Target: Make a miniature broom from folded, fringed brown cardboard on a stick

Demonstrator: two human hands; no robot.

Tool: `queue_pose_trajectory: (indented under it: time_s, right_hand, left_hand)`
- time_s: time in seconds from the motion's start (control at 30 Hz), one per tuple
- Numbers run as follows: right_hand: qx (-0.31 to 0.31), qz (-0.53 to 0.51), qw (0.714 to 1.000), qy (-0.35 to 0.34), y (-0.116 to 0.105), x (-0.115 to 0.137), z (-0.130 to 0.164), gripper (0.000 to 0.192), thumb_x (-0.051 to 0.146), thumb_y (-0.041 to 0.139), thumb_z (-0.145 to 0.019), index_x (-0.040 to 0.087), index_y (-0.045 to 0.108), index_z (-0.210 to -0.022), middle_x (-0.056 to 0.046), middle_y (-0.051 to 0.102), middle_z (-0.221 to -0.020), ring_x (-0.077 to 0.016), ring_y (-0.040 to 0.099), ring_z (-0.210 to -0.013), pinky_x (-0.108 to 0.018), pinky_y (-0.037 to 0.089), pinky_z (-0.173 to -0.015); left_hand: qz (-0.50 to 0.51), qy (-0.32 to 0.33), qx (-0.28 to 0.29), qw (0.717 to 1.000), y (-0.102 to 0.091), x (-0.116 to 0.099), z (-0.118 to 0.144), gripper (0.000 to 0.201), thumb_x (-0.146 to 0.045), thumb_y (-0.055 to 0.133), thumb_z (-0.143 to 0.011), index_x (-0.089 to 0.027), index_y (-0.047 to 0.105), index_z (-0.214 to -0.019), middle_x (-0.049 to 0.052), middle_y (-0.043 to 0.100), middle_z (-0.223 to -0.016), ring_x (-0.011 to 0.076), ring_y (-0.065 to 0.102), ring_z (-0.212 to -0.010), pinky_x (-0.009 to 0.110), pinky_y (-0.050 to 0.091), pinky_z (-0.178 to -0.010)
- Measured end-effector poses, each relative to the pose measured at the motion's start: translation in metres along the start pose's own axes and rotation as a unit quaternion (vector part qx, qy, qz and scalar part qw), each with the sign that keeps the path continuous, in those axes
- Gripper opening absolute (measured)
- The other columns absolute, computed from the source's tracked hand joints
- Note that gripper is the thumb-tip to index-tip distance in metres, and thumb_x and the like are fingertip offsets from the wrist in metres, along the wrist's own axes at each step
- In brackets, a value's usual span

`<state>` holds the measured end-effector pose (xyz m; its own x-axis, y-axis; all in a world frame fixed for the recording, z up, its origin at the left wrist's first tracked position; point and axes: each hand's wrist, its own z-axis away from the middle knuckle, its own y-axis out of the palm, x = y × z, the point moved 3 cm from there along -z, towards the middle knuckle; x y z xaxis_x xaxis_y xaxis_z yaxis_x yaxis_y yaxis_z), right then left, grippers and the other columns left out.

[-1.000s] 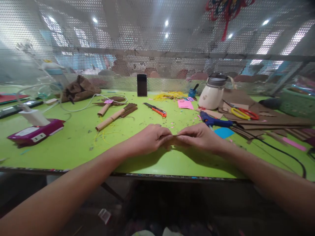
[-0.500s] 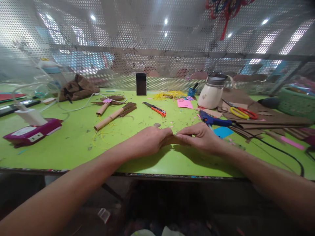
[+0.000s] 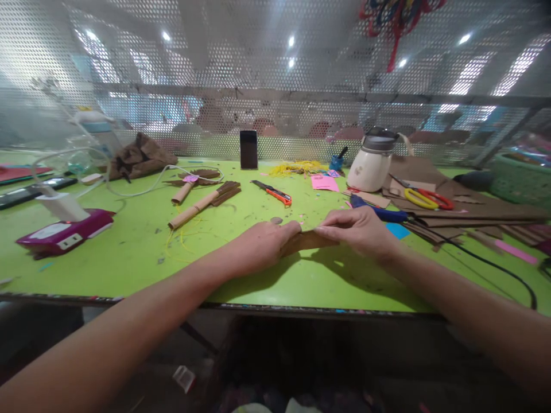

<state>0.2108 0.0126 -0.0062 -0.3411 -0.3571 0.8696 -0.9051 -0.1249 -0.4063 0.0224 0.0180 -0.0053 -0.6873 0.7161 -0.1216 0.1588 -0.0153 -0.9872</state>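
Note:
Between my two hands, just above the front part of the green table (image 3: pixel 142 264), is a small strip of brown paper (image 3: pixel 310 241). My left hand (image 3: pixel 269 244) is closed on its left end, thumb and fingers pressed together. My right hand (image 3: pixel 355 232) pinches its upper edge near the right end. Beyond my hands lies an orange and black utility knife (image 3: pixel 273 193). To the left, a rolled brown paper piece with a fringed end (image 3: pixel 196 208) rests near a shorter roll (image 3: pixel 183 192) with brown leaf-like paper.
A blue glue gun (image 3: pixel 381 212) with a black cord lies right of my hands, near yellow-red scissors (image 3: pixel 424 199), brown paper sheets (image 3: pixel 477 213) and a cream jug (image 3: pixel 371 167). At left sits a purple power strip (image 3: pixel 69 232). A phone (image 3: pixel 248 150) stands at the back.
My right hand has shifted slightly right and up, away from my left hand. More of the brown paper strip shows between them. The view has moved a little.

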Motion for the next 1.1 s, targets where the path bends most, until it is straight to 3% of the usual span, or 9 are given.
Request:
queue_pose_trajectory:
  time_s: [0.27, 0.47, 0.77, 0.87, 0.97, 1.03, 1.1]
  right_hand:
    - [-0.048, -0.053, 0.997, 0.020, -0.008, -0.003, 0.001, 0.026, 0.042, 0.077, -0.063, 0.017, 0.071, -0.064, -0.003, 0.063, -0.059, -0.0130, 0.051, -0.054, -0.027, 0.042, -0.052]
    - [-0.052, -0.001, 0.999, -0.015, -0.017, -0.007, -0.003, 0.029, 0.045, 0.070, -0.073, 0.018, 0.069, -0.063, 0.000, 0.056, -0.053, -0.0117, 0.047, -0.052, -0.026, 0.038, -0.051]
    - [0.025, -0.058, 0.998, 0.022, -0.013, -0.011, -0.006, 0.039, 0.052, 0.061, -0.079, 0.015, 0.063, -0.068, -0.001, 0.061, -0.055, -0.0098, 0.049, -0.047, -0.024, 0.038, -0.049]
    - [0.043, -0.097, 0.994, 0.037, -0.014, -0.010, -0.007, 0.039, 0.051, 0.062, -0.080, 0.016, 0.058, -0.064, -0.001, 0.060, -0.052, -0.0084, 0.047, -0.043, -0.022, 0.037, -0.045]
    - [-0.005, -0.152, 0.988, 0.026, -0.021, -0.011, -0.010, 0.037, 0.049, 0.057, -0.083, 0.016, 0.061, -0.068, -0.001, 0.058, -0.051, -0.0091, 0.047, -0.043, -0.023, 0.038, -0.044]
    - [-0.025, -0.167, 0.986, 0.008, -0.024, -0.009, -0.010, 0.029, 0.044, 0.061, -0.082, 0.015, 0.066, -0.082, -0.002, 0.061, -0.060, -0.0101, 0.052, -0.050, -0.023, 0.043, -0.050]
    - [0.027, -0.157, 0.987, -0.004, -0.020, -0.003, -0.007, 0.032, 0.038, 0.070, -0.076, 0.018, 0.068, -0.101, -0.003, 0.066, -0.075, -0.0122, 0.060, -0.064, -0.024, 0.048, -0.059]
  left_hand:
    - [0.126, 0.000, 0.001, 0.992, -0.011, -0.003, 0.003, 0.018, -0.027, 0.038, -0.091, -0.019, 0.051, -0.080, -0.002, 0.051, -0.060, 0.0118, 0.040, -0.053, 0.024, 0.028, -0.054]
    - [0.169, -0.012, -0.012, 0.985, -0.013, 0.005, 0.000, 0.030, -0.034, 0.034, -0.094, -0.019, 0.047, -0.072, -0.002, 0.050, -0.060, 0.0110, 0.042, -0.054, 0.023, 0.029, -0.055]
    - [0.193, -0.051, -0.072, 0.977, -0.025, 0.019, 0.001, 0.039, -0.041, 0.044, -0.089, -0.015, 0.059, -0.064, -0.001, 0.054, -0.053, 0.0100, 0.047, -0.054, 0.021, 0.031, -0.054]
    - [0.244, -0.040, -0.046, 0.968, -0.027, 0.022, 0.002, 0.041, -0.044, 0.045, -0.089, -0.015, 0.058, -0.062, -0.002, 0.053, -0.054, 0.0088, 0.045, -0.053, 0.020, 0.032, -0.054]
    - [0.318, -0.011, 0.001, 0.948, -0.028, 0.021, 0.004, 0.044, -0.047, 0.045, -0.089, -0.015, 0.053, -0.060, -0.003, 0.051, -0.053, 0.0077, 0.043, -0.051, 0.020, 0.033, -0.054]
    - [0.374, 0.003, 0.035, 0.927, -0.027, 0.018, 0.006, 0.045, -0.049, 0.045, -0.089, -0.015, 0.050, -0.059, -0.003, 0.050, -0.051, 0.0072, 0.043, -0.049, 0.020, 0.034, -0.053]
    - [0.422, 0.003, 0.075, 0.903, -0.024, 0.013, 0.007, 0.046, -0.051, 0.045, -0.089, -0.016, 0.048, -0.060, -0.004, 0.050, -0.048, 0.0066, 0.041, -0.046, 0.020, 0.034, -0.051]
